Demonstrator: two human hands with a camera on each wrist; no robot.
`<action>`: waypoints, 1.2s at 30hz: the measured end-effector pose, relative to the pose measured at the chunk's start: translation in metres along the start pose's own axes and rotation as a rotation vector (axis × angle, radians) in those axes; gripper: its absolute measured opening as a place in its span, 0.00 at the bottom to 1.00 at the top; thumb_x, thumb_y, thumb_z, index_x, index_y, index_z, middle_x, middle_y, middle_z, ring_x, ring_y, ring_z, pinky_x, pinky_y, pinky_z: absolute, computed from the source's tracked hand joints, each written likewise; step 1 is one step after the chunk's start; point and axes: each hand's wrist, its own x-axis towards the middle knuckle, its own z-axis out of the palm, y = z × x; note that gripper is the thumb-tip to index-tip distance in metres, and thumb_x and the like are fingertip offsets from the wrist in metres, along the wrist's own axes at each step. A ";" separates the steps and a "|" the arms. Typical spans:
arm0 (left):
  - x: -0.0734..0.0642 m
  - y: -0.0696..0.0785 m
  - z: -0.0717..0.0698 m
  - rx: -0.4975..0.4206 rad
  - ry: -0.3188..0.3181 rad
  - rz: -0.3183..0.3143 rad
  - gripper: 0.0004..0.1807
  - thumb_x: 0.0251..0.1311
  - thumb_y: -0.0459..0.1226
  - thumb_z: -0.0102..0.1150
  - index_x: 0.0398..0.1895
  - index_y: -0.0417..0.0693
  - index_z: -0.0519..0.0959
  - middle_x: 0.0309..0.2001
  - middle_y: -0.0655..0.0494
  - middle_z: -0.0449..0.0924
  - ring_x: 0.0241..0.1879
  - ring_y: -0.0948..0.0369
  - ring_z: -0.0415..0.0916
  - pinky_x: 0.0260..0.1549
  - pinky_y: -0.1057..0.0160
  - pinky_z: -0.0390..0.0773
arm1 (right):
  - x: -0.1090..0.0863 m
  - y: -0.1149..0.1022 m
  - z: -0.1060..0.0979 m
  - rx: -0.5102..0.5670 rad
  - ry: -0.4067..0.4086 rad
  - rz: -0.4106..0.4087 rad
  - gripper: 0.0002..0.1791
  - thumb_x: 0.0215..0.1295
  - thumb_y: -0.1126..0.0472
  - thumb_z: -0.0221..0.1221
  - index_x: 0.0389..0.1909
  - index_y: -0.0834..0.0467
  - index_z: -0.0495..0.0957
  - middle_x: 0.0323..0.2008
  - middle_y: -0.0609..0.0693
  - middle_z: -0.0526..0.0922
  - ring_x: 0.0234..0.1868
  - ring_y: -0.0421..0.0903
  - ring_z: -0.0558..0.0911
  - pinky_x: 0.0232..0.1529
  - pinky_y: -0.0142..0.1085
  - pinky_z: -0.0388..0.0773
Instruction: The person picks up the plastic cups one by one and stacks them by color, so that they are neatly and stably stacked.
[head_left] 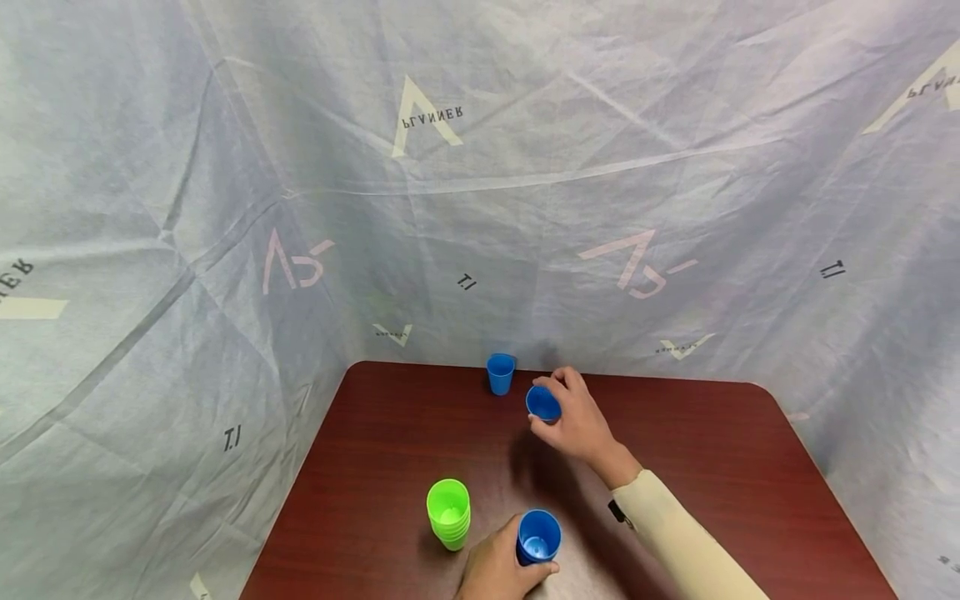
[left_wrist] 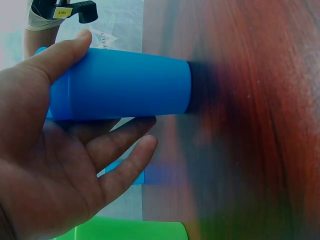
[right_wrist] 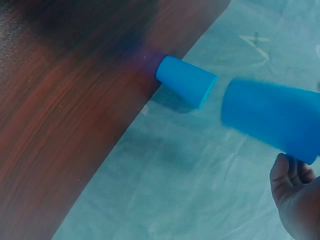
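Note:
My left hand grips a blue cup near the front of the table, thumb on one side and fingers on the other. The cup stands mouth up in the head view; I cannot tell whether more cups sit inside it. Farther back, my right hand holds another blue cup by its rim, raised above the table. Just left of that, a third blue cup stands upright at the far edge, apart from the held one. A stack of bright green cups stands left of my left hand.
The dark red-brown wooden table has rounded far corners. A pale grey printed cloth hangs behind it and along its sides. My right forearm, in a cream sleeve, reaches across the table's right half.

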 end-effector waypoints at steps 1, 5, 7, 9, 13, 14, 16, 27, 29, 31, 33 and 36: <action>0.000 0.000 0.000 0.000 -0.003 -0.003 0.42 0.49 0.66 0.77 0.63 0.54 0.80 0.50 0.57 0.89 0.48 0.53 0.87 0.46 0.42 0.85 | -0.001 0.000 0.000 0.005 0.000 0.002 0.30 0.60 0.50 0.73 0.62 0.54 0.80 0.53 0.54 0.72 0.49 0.50 0.75 0.44 0.45 0.85; 0.001 0.000 0.001 -0.002 -0.012 -0.016 0.42 0.49 0.66 0.77 0.62 0.53 0.80 0.50 0.56 0.89 0.48 0.53 0.87 0.46 0.41 0.85 | -0.005 -0.001 -0.001 0.030 -0.015 0.016 0.25 0.65 0.48 0.68 0.61 0.52 0.80 0.52 0.51 0.73 0.46 0.47 0.78 0.43 0.44 0.85; 0.001 -0.001 0.002 -0.004 -0.011 -0.016 0.42 0.49 0.66 0.77 0.62 0.53 0.80 0.50 0.56 0.89 0.48 0.53 0.87 0.46 0.41 0.85 | -0.007 -0.001 0.000 0.045 -0.011 0.009 0.22 0.66 0.49 0.67 0.58 0.52 0.81 0.50 0.51 0.73 0.44 0.44 0.77 0.42 0.42 0.84; 0.001 -0.001 0.003 -0.011 -0.013 -0.016 0.42 0.49 0.66 0.77 0.62 0.53 0.80 0.50 0.56 0.89 0.48 0.52 0.87 0.47 0.41 0.85 | -0.008 -0.001 0.000 0.054 -0.005 -0.002 0.19 0.67 0.50 0.67 0.56 0.52 0.82 0.48 0.49 0.74 0.42 0.41 0.76 0.40 0.39 0.83; 0.002 -0.001 0.003 -0.026 -0.019 -0.018 0.42 0.49 0.66 0.77 0.62 0.53 0.79 0.50 0.57 0.89 0.48 0.53 0.87 0.47 0.40 0.85 | -0.009 -0.002 0.001 0.060 0.005 -0.042 0.15 0.69 0.50 0.65 0.51 0.52 0.83 0.44 0.46 0.76 0.39 0.37 0.75 0.37 0.35 0.81; 0.002 -0.001 0.003 -0.028 -0.020 -0.017 0.42 0.49 0.65 0.77 0.62 0.53 0.79 0.50 0.57 0.89 0.48 0.53 0.87 0.47 0.40 0.85 | -0.010 -0.002 0.000 0.061 0.006 -0.051 0.15 0.69 0.49 0.65 0.50 0.52 0.83 0.44 0.46 0.76 0.39 0.37 0.75 0.37 0.35 0.81; 0.002 -0.001 0.003 -0.031 -0.021 -0.014 0.41 0.50 0.65 0.77 0.62 0.53 0.79 0.50 0.57 0.89 0.48 0.53 0.87 0.47 0.41 0.85 | -0.010 -0.003 0.000 0.060 0.009 -0.072 0.14 0.69 0.49 0.64 0.49 0.52 0.83 0.43 0.45 0.78 0.39 0.37 0.76 0.37 0.35 0.82; 0.001 0.000 0.003 -0.014 -0.009 -0.002 0.38 0.50 0.65 0.78 0.56 0.53 0.80 0.45 0.58 0.88 0.43 0.56 0.86 0.43 0.43 0.86 | -0.016 -0.004 0.002 0.166 0.033 -0.263 0.12 0.68 0.48 0.61 0.41 0.52 0.82 0.36 0.43 0.81 0.35 0.35 0.77 0.36 0.33 0.81; 0.001 0.001 0.002 -0.014 -0.009 0.000 0.37 0.50 0.64 0.78 0.56 0.53 0.80 0.45 0.58 0.88 0.42 0.55 0.86 0.42 0.43 0.86 | -0.017 -0.004 0.003 0.201 0.038 -0.314 0.13 0.68 0.47 0.60 0.40 0.52 0.82 0.35 0.43 0.81 0.34 0.34 0.76 0.36 0.32 0.81; 0.001 0.001 0.003 -0.006 -0.007 0.002 0.37 0.50 0.64 0.78 0.56 0.52 0.80 0.44 0.58 0.88 0.41 0.56 0.86 0.42 0.44 0.86 | -0.018 -0.005 0.004 0.231 0.035 -0.353 0.13 0.69 0.46 0.59 0.39 0.51 0.82 0.35 0.43 0.81 0.34 0.34 0.77 0.36 0.30 0.80; 0.000 0.001 0.003 0.004 -0.002 0.005 0.37 0.50 0.64 0.77 0.56 0.52 0.80 0.44 0.58 0.88 0.41 0.56 0.86 0.41 0.45 0.86 | -0.020 -0.006 0.006 0.251 0.027 -0.376 0.13 0.68 0.46 0.59 0.39 0.51 0.83 0.35 0.43 0.82 0.33 0.34 0.78 0.36 0.30 0.80; -0.001 0.000 0.004 0.010 0.011 0.023 0.37 0.50 0.64 0.78 0.55 0.52 0.80 0.44 0.59 0.88 0.40 0.57 0.86 0.39 0.47 0.86 | -0.022 -0.008 0.008 0.278 0.013 -0.393 0.11 0.66 0.49 0.59 0.39 0.51 0.83 0.34 0.43 0.82 0.31 0.39 0.80 0.34 0.32 0.81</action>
